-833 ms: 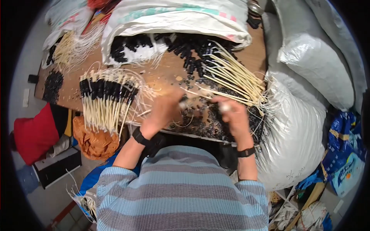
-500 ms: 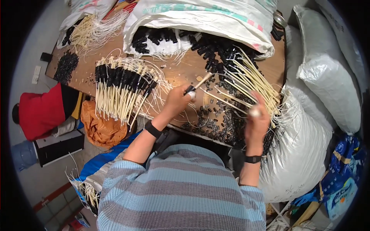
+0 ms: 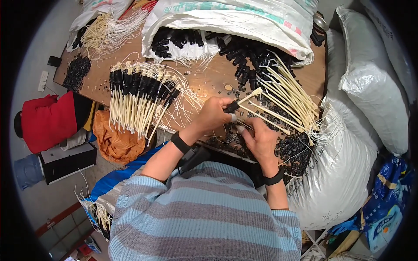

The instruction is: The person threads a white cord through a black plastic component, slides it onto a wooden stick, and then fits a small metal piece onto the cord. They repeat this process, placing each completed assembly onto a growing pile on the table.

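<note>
My left hand (image 3: 212, 114) is closed around a black plastic sleeve (image 3: 231, 107) over the middle of the table. A cream rod with a wider end (image 3: 251, 95) sticks out of the sleeve, pointing up and right. Close below it, my right hand (image 3: 263, 142) has thumb and fingers bent together beside the left fingertips. Whatever it pinches is hidden or too thin to name. Loose cream rods with white wires (image 3: 292, 99) lie to the right. On the left, a row of rods with black sleeves (image 3: 136, 95) is laid side by side.
Small black plastic pieces (image 3: 296, 150) cover the table's near right part. A white woven sack (image 3: 244, 21) at the back spills black sleeves (image 3: 238, 54). Full white sacks (image 3: 335, 182) crowd the right edge. A person in red (image 3: 50, 122) is at the left, near an orange bag (image 3: 115, 139).
My right hand has moved left and down from the loose rods to beside my left hand. My left hand has shifted slightly right with the black sleeve and rod.
</note>
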{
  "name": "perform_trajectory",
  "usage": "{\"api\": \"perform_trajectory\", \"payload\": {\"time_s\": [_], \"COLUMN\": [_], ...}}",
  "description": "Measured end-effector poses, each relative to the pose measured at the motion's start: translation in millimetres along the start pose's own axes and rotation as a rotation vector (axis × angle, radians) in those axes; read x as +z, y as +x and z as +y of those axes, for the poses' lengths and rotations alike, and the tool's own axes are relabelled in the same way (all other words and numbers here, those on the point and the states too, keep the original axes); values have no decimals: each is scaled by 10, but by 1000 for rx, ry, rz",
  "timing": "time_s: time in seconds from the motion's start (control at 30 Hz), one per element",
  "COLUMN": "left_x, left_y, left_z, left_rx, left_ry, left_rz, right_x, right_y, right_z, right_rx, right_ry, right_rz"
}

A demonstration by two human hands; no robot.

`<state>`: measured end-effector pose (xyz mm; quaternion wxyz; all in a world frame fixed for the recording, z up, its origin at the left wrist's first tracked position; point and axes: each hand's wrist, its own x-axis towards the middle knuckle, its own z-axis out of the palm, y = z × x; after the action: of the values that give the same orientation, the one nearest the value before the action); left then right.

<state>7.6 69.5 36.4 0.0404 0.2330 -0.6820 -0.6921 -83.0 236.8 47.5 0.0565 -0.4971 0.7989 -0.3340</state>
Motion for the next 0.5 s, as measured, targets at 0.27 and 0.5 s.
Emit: {"api": "perform_trajectory", "payload": {"time_s": [0.27,0.5], "left_x": [-76,-51], "left_y": [-56,-128], "left_z": [-162,-28], "left_rx": [358,477], "left_ry": [585,814], "left_rz": [132,174], "right_x": [7,66], "right_y": [9,69], "right_z": [10,23], "right_rx": [238,62], "right_ry": [213,47], "right_rz": [32,173]}}
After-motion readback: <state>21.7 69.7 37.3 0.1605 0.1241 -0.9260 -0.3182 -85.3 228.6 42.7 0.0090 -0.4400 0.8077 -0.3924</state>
